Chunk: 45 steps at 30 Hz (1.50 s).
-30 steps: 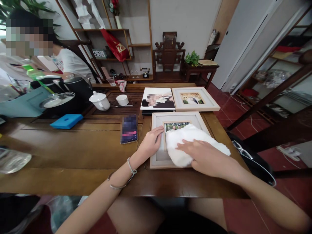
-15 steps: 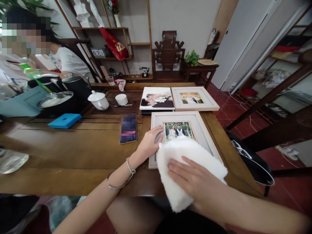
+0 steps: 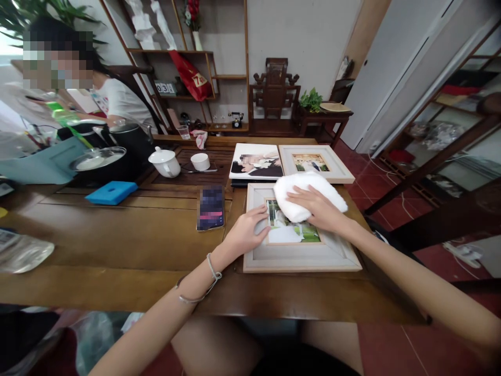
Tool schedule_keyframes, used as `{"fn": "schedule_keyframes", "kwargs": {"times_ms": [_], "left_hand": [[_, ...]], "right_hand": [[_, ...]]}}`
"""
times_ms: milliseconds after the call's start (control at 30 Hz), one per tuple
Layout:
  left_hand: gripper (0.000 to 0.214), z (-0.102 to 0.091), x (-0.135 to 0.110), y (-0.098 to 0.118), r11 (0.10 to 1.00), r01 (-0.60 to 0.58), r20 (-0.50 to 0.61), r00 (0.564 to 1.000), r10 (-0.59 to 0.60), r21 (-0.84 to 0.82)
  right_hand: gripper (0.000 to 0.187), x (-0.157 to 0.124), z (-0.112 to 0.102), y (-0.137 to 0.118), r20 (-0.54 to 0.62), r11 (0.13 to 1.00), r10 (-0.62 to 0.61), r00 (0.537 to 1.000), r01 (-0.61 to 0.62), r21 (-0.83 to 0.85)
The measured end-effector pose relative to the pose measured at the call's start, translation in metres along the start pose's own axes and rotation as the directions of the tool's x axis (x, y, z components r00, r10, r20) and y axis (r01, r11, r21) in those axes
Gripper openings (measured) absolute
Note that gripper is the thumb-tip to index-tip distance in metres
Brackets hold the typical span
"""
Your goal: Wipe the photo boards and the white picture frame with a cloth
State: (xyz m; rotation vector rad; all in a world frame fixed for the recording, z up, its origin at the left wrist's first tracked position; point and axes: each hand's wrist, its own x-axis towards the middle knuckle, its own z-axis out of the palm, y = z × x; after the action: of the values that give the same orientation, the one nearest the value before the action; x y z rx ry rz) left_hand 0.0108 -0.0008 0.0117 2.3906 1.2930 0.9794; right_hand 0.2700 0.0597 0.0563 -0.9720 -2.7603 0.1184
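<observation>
A pale wooden picture frame [image 3: 297,256] with a photo lies flat on the brown table [image 3: 117,245] in front of me. My left hand [image 3: 248,232] rests on the frame's left side, fingers spread flat, holding it still. My right hand [image 3: 319,206] presses a folded white cloth [image 3: 303,193] down on the upper part of the frame, over the top of the photo. The cloth covers the frame's far edge.
Behind the frame lie a frameless photo print [image 3: 256,161] and a second framed photo [image 3: 315,163]. A phone [image 3: 211,208] lies left of the frame. Farther left are a white teapot [image 3: 165,162], a cup [image 3: 200,161] and a blue box [image 3: 111,192]. Another person sits at the far left.
My right hand has swept the cloth from the frame's near edge, off the table side, up to its far end. The left hand has stayed on the frame's left side.
</observation>
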Motion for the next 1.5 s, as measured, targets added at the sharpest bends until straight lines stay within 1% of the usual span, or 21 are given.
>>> {"fn": "schedule_keyframes", "kwargs": {"times_ms": [133, 200, 233, 300, 367, 500, 600, 667, 700, 767, 867, 967, 1033, 1067, 1133, 1200, 1267, 1333, 1400, 1467, 1500], "left_hand": [[0.026, -0.003, 0.000, 0.001, 1.000, -0.012, 0.011, 1.000, 0.012, -0.021], [0.024, -0.005, 0.001, 0.003, 1.000, 0.011, 0.024, 1.000, -0.010, -0.024], [0.024, -0.006, 0.001, 0.005, 0.999, 0.024, 0.027, 0.999, -0.023, -0.027], [0.022, -0.007, 0.002, 0.007, 0.999, 0.033, 0.030, 0.999, -0.032, -0.043], [0.021, -0.006, 0.002, 0.007, 0.998, 0.030, 0.028, 0.999, -0.028, -0.063], [0.022, -0.002, 0.001, 0.004, 0.998, 0.030, -0.017, 0.999, -0.031, -0.063], [0.024, 0.002, 0.000, 0.000, 0.998, 0.038, -0.058, 0.997, -0.040, -0.044], [0.026, 0.002, 0.000, -0.002, 0.999, 0.037, -0.070, 0.997, -0.040, -0.039], [0.028, 0.002, 0.000, -0.002, 0.999, 0.033, -0.071, 0.997, -0.036, -0.042], [0.032, 0.002, 0.000, -0.001, 0.998, 0.021, -0.072, 0.997, -0.025, -0.052], [0.041, 0.000, -0.001, 0.000, 0.998, 0.018, -0.074, 0.997, -0.022, -0.059], [0.052, 0.000, -0.003, -0.001, 0.998, 0.036, -0.072, 0.997, -0.040, -0.052], [0.057, 0.001, -0.004, -0.002, 0.998, 0.042, -0.065, 0.997, -0.045, -0.051], [0.058, 0.002, -0.004, -0.003, 0.998, 0.043, -0.061, 0.997, -0.046, -0.052], [0.060, 0.003, -0.004, -0.005, 0.998, 0.045, -0.051, 0.998, -0.047, -0.053], [0.060, 0.003, -0.003, -0.005, 0.998, 0.049, -0.030, 0.998, -0.051, -0.046], [0.058, 0.002, -0.003, -0.005, 0.998, 0.056, -0.004, 0.998, -0.057, -0.032], [0.056, 0.000, -0.002, -0.003, 0.998, 0.067, 0.015, 0.998, -0.067, -0.019], [0.052, -0.001, -0.002, -0.002, 0.997, 0.075, 0.033, 0.997, -0.075, -0.008], [0.047, -0.002, -0.002, 0.000, 0.997, 0.079, 0.049, 0.996, -0.079, 0.004], [0.045, -0.002, -0.001, 0.000, 0.997, 0.080, 0.057, 0.995, -0.080, 0.011]], "right_hand": [[0.081, 0.057, 0.008, -0.010, 0.005, 0.996, -0.077, 0.997, 0.077, 0.035], [0.083, 0.074, 0.011, -0.016, 0.019, 0.994, -0.097, 0.995, 0.096, 0.042], [0.083, 0.078, 0.012, -0.018, 0.027, 0.994, -0.104, 0.994, 0.103, 0.046], [0.083, 0.077, 0.013, -0.019, 0.044, 0.993, -0.111, 0.993, 0.108, 0.055], [0.083, 0.063, 0.011, -0.017, 0.065, 0.992, -0.112, 0.992, 0.108, 0.065], [0.082, 0.013, -0.003, -0.015, 0.127, 0.991, -0.104, 0.986, 0.092, 0.097], [0.073, -0.026, -0.019, -0.017, 0.229, 0.976, -0.136, 0.964, 0.090, 0.200], [0.068, -0.040, -0.027, -0.019, 0.275, 0.959, -0.171, 0.946, 0.095, 0.268], [0.068, -0.041, -0.028, -0.020, 0.270, 0.957, -0.166, 0.948, 0.089, 0.276], [0.071, -0.033, -0.023, -0.023, 0.200, 0.970, -0.101, 0.974, 0.052, 0.238], [0.078, -0.003, -0.004, -0.031, 0.076, 0.991, 0.002, 0.997, -0.012, 0.131], [0.082, 0.024, 0.013, -0.044, 0.040, 0.995, 0.022, 0.999, -0.025, 0.098], [0.083, 0.028, 0.016, -0.051, 0.045, 0.995, 0.011, 0.999, -0.016, 0.103], [0.083, 0.025, 0.015, -0.054, 0.059, 0.994, -0.005, 0.998, -0.002, 0.113], [0.083, 0.011, 0.009, -0.059, 0.110, 0.986, -0.071, 0.991, 0.053, 0.159], [0.083, -0.013, -0.001, -0.063, 0.159, 0.965, -0.151, 0.976, 0.111, 0.236], [0.085, -0.042, -0.016, -0.067, 0.180, 0.943, -0.184, 0.966, 0.122, 0.309], [0.086, -0.070, -0.032, -0.067, 0.207, 0.933, -0.165, 0.964, 0.085, 0.350], [0.084, -0.092, -0.046, -0.060, 0.268, 0.939, -0.126, 0.955, 0.028, 0.343], [0.083, -0.104, -0.052, -0.046, 0.312, 0.960, -0.057, 0.948, -0.035, 0.279], [0.083, -0.104, -0.052, -0.038, 0.304, 0.970, -0.011, 0.953, -0.063, 0.234]]}}
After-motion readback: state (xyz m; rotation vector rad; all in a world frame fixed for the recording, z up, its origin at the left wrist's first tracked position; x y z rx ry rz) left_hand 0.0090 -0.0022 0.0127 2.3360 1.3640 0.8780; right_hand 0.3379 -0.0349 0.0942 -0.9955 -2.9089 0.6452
